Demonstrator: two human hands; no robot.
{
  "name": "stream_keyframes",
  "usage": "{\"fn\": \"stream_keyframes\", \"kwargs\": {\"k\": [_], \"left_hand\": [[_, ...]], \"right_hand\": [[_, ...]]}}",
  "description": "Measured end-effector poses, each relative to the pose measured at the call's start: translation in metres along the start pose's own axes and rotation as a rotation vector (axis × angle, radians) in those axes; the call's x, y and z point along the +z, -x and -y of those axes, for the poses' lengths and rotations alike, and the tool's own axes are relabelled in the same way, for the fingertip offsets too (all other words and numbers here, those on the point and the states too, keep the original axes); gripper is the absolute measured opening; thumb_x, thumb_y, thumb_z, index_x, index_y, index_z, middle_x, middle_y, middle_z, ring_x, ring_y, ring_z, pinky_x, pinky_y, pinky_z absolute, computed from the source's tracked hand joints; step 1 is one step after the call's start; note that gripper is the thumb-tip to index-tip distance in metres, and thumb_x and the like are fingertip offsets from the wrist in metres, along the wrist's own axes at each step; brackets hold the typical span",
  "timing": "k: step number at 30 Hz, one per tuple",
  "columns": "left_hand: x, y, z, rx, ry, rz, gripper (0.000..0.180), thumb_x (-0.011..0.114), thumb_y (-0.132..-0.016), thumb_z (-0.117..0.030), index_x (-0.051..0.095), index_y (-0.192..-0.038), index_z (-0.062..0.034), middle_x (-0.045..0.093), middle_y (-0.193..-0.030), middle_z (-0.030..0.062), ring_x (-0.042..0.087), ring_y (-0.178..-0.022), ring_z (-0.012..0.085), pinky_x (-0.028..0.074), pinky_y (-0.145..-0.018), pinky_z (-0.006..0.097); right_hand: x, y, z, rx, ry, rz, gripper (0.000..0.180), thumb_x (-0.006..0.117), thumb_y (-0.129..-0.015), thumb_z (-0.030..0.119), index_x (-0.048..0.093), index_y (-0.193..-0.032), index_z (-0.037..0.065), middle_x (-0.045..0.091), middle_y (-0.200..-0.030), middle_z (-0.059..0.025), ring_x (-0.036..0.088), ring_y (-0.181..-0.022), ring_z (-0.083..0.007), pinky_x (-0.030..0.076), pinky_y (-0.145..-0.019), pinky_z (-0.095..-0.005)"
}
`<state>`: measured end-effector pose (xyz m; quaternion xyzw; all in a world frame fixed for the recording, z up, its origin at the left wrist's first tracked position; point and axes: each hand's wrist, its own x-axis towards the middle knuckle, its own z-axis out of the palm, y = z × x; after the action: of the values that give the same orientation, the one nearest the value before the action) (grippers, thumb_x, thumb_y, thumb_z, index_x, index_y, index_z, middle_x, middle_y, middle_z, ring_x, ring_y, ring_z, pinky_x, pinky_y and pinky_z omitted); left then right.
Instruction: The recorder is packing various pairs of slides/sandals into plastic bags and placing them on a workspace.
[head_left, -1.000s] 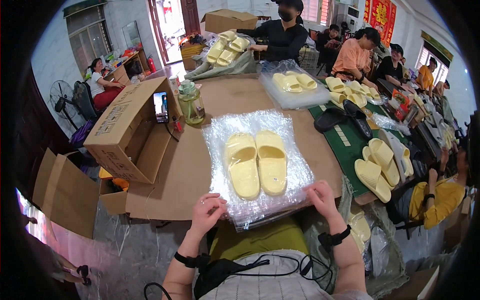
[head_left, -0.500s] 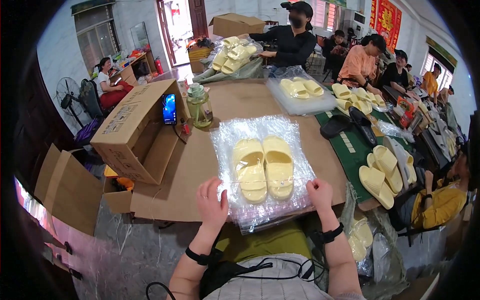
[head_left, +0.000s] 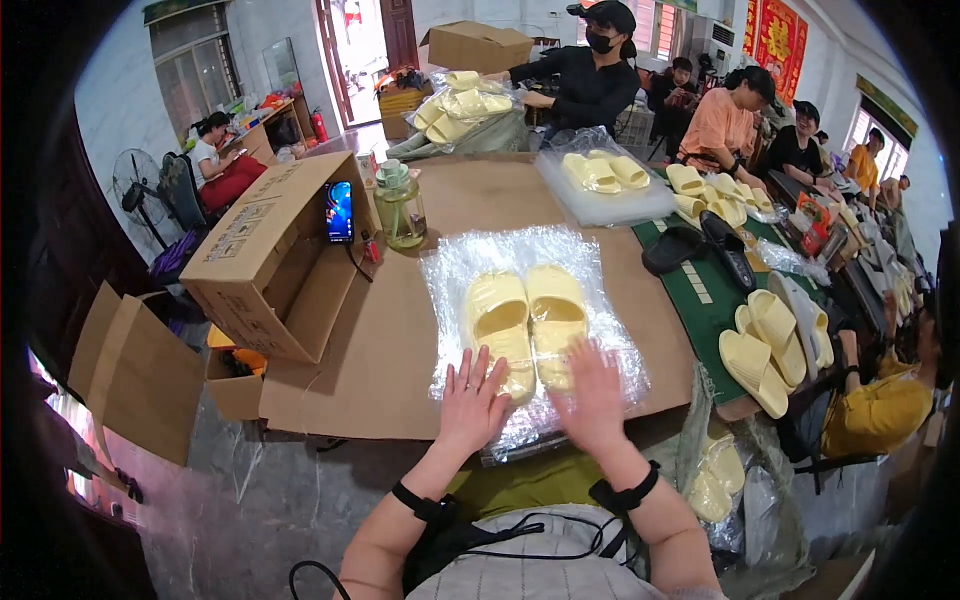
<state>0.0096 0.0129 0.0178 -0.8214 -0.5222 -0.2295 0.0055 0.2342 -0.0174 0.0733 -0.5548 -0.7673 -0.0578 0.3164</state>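
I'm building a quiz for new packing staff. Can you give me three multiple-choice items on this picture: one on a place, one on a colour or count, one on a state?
1. Where does the phone stand?
A. Against the cardboard box
B. On the green mat
C. In the person's lap

2. What colour are the slippers under the hands?
A. Black
B. Pale yellow
C. Red

3. How are the left hand and right hand placed?
A. Clenched in fists
B. Lifted clear of the table
C. Flat, fingers spread, on the clear plastic bag

Answers: 1 A, its lit screen leans on the cardboard box. 2 B, both are pale yellow. 3 C, both palms press down on the plastic over the slippers' near ends.
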Motion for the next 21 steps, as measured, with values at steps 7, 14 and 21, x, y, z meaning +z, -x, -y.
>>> {"fn": "stream_keyframes", "kwargs": {"k": [7,14,21], "left_hand": [[0.012,0.001,0.003,-0.02,0.071,-0.001,0.06,0.053,-0.098,-0.036,0.041,-0.152,-0.0122,0.024,-0.163,0.0225,0.027,-0.148,0.0428,0.021,-0.119,0.059],[0.015,0.003,0.006,-0.013,0.067,-0.055,0.062,0.055,-0.098,-0.039,0.041,-0.152,-0.0111,0.026,-0.162,0.0239,0.031,-0.146,0.0439,0.026,-0.117,0.059],[0.016,0.002,0.008,-0.033,0.119,-0.037,0.061,0.054,-0.098,-0.038,0.041,-0.152,-0.0124,0.026,-0.162,0.0242,0.03,-0.147,0.0431,0.024,-0.118,0.057]], "right_hand": [[0.056,0.01,0.015,-0.22,-0.074,0.293,0.078,0.058,-0.093,0.052,0.036,-0.154,0.007,0.035,-0.16,-0.0137,0.031,-0.149,-0.0312,0.021,-0.122,-0.0507],[0.019,0.026,-0.054,0.027,0.141,0.166,0.069,0.058,-0.094,0.045,0.043,-0.15,0.007,0.042,-0.156,-0.0142,0.034,-0.147,-0.0334,0.019,-0.122,-0.052],[0.002,0.059,-0.135,0.365,0.198,-0.052,0.063,0.052,-0.099,0.041,0.043,-0.149,0.004,0.042,-0.155,-0.0163,0.032,-0.147,-0.0373,0.016,-0.122,-0.0547]]}}
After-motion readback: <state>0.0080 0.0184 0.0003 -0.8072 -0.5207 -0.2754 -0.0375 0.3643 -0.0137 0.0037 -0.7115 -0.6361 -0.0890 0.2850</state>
